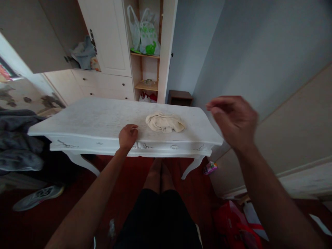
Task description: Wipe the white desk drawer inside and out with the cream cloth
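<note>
My left hand (pixel 128 136) rests at the front edge of the white table (pixel 103 116), its fingers curled together. Whether anything small is between them I cannot make out. Raised in the air off the table's right end, my right hand (pixel 234 119) has its thumb and fingertips drawn into a pinch. It is slightly blurred, and anything held in it is too small to name. A crumpled cream cloth (pixel 165 122) lies on the tabletop, just right of my left hand and apart from it.
Behind the table stands a white wardrobe (pixel 111 41) with open doors and a plastic bag (pixel 149 36) on a shelf. Dark clothes (pixel 18 138) are heaped at left, above a grey shoe (pixel 38 197). A red bag (pixel 233 224) sits on the floor at right, near a small purple box (pixel 210 167).
</note>
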The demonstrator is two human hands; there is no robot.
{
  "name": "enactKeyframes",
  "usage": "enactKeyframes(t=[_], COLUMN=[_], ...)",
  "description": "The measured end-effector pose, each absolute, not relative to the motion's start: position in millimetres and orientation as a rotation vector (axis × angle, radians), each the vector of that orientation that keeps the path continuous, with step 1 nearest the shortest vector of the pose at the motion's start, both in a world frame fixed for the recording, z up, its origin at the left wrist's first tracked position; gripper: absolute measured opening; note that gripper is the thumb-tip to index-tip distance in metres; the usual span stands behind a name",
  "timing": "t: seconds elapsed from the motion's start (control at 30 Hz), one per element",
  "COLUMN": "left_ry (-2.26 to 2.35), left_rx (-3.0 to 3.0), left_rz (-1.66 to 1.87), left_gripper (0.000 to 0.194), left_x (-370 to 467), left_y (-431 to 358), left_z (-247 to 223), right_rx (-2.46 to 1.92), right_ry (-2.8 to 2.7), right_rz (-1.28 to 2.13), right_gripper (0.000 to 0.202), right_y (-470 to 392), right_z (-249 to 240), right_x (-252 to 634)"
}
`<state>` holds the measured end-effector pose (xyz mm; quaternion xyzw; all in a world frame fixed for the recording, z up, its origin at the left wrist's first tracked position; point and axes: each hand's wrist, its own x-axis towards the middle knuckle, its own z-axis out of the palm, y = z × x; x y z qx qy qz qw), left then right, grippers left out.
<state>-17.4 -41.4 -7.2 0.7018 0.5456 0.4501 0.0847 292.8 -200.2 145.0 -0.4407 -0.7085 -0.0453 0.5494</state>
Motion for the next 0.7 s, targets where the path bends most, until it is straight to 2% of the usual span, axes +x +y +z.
enactKeyframes(t=[0.1,0.17,0.23,0.33,0.43,0.5,0.6,0.7], left_ry=[1.472,1.359,1.265,1.058,0.873,0.786,0.726,0.725], left_rx=[1.722,1.580,1.418,1.064,0.669,0.465,0.312,0.303], left_rz=[1.744,1.820,1.689,1.286,0.980,0.872,0.793,0.719], left_gripper=[0.024,0.021,0.018,0.009,0.020,0.018,0.017,0.020], left_x=[2,23,48,84,110,122,135,141], left_y=[-83,-119,-150,-175,-170,-156,-134,-120], left_z=[-20,-37,-61,-95,-110,-105,-88,-76], right_rx=[-1.120,-1.183,-1.241,-1.386,-1.576,-1.657,-1.669,-1.604], right_ry=[-1.790,-1.897,-2.000,-2.149,-2.248,-2.289,-2.256,-2.153], right_rz=[-0.067,-0.015,0.014,0.070,0.149,0.212,0.298,0.192], right_gripper=[0.024,0.036,0.053,0.084,0.107,0.107,0.091,0.080], right_y=[-148,-112,-83,-51,-27,-16,-11,-17], right_z=[122,101,85,73,63,51,29,9], right_x=[288,286,281,270,259,256,256,259])
